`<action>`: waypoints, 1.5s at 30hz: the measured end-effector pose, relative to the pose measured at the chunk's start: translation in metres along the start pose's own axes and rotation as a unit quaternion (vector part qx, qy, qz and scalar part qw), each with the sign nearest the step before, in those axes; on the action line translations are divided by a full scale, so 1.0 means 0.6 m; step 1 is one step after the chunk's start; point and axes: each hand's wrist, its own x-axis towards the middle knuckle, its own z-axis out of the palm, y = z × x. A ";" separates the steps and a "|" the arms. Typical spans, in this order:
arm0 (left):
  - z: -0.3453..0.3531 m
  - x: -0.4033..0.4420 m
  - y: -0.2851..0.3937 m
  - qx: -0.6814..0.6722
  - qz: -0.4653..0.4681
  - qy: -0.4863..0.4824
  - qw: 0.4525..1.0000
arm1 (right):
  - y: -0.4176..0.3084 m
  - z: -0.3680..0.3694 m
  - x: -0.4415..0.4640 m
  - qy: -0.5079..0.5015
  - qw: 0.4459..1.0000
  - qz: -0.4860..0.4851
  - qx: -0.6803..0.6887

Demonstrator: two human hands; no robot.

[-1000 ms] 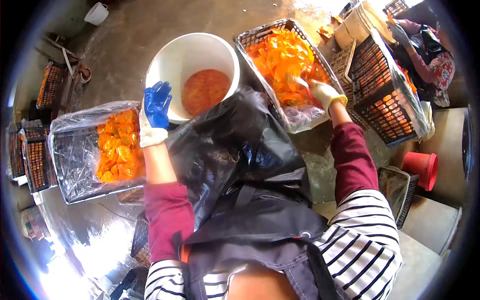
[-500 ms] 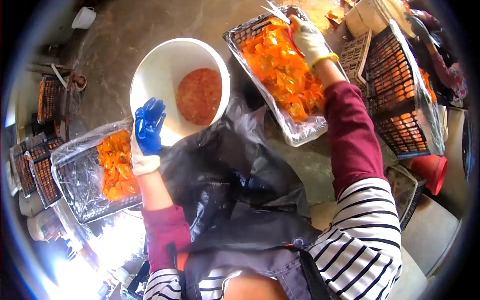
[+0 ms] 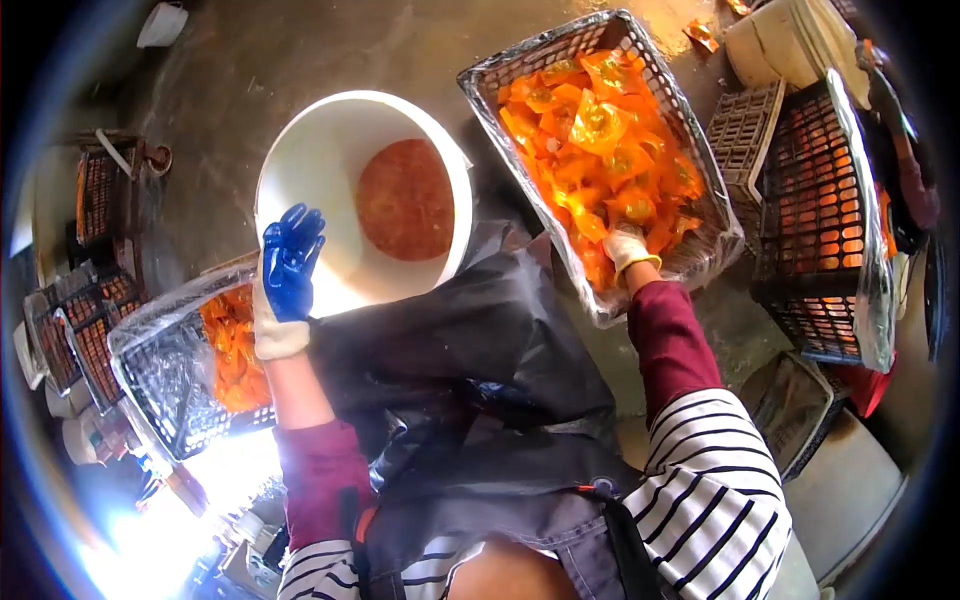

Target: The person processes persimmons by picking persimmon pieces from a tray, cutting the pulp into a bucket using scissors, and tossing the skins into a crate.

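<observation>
Orange cut pieces [image 3: 602,135]: heaped in plastic-lined crate [image 3: 558,50]. Right hand [image 3: 629,248]: fingers buried among them, grip unclear. Left hand [image 3: 286,282]: open, empty, beside white bucket [image 3: 315,190]. Risk: overfull scoop spilling pieces.

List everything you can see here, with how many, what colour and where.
Crates: several, mostly dark, both sides
Liners: several, clear, in crates
Orange pieces: many, orange, in crates
Big bucket: one, white, ahead
Liquid: one pool, reddish, in big bucket
Small bucket: one, white, top left
Tub: at least one, off-white, top right
Other person: one, dark sleeve, right edge
Apron: one, black, lap
Left hand: one, blue-white glove, beside big bucket
Right hand: one, whitish glove, among orange pieces
</observation>
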 end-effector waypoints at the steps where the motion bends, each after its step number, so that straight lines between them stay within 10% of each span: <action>1: 0.009 0.002 0.000 0.106 0.036 -0.009 0.994 | 0.007 0.004 0.015 -0.044 0.999 -0.018 -0.015; 4: 0.040 -0.009 0.018 -0.078 -0.036 0.059 0.995 | 0.029 -0.003 0.039 -0.184 0.980 0.062 0.046; 6: 0.005 -0.005 -0.026 0.135 0.080 -0.013 0.988 | 0.013 -0.057 0.031 -0.220 0.963 0.092 0.128; 7: -0.020 0.000 -0.048 -0.188 0.070 -0.096 0.975 | 0.014 -0.069 0.024 -0.202 0.950 0.109 0.210; 11: 0.039 -0.083 0.015 -0.015 0.217 0.047 0.975 | -0.041 -0.196 -0.050 -0.228 0.841 0.050 0.489; 18: -0.062 -0.220 0.038 0.221 0.304 0.334 0.864 | 0.103 -0.278 -0.021 -0.071 0.918 0.015 0.390; 20: -0.167 -0.232 -0.017 0.155 0.201 0.479 0.840 | 0.125 -0.329 0.008 0.003 0.950 0.026 0.310; 21: -0.147 -0.290 0.033 0.118 0.060 0.511 0.849 | 0.070 -0.379 -0.048 -0.021 0.872 0.018 0.489; 24: -0.262 -0.329 -0.029 0.345 0.124 0.567 0.738 | -0.045 -0.455 -0.107 0.077 0.856 -0.021 0.511; 32: -0.420 -0.294 -0.049 0.612 -0.098 0.451 0.642 | -0.424 -0.430 -0.147 0.046 0.883 -0.182 0.430; 34: -0.445 -0.266 -0.056 0.668 -0.140 0.395 0.614 | -0.461 -0.403 -0.120 -0.112 0.839 -0.228 0.482; 39: -0.502 -0.224 -0.073 0.603 -0.171 0.362 0.690 | -0.614 -0.334 -0.193 -0.153 0.816 -0.233 0.506; 42: -0.535 -0.231 -0.062 0.196 -0.179 0.508 0.820 | -0.645 -0.321 -0.191 -0.206 0.827 -0.265 0.451; 45: -0.536 -0.272 -0.034 0.082 0.011 0.587 0.805 | -0.646 -0.308 -0.178 -0.237 0.825 -0.284 0.428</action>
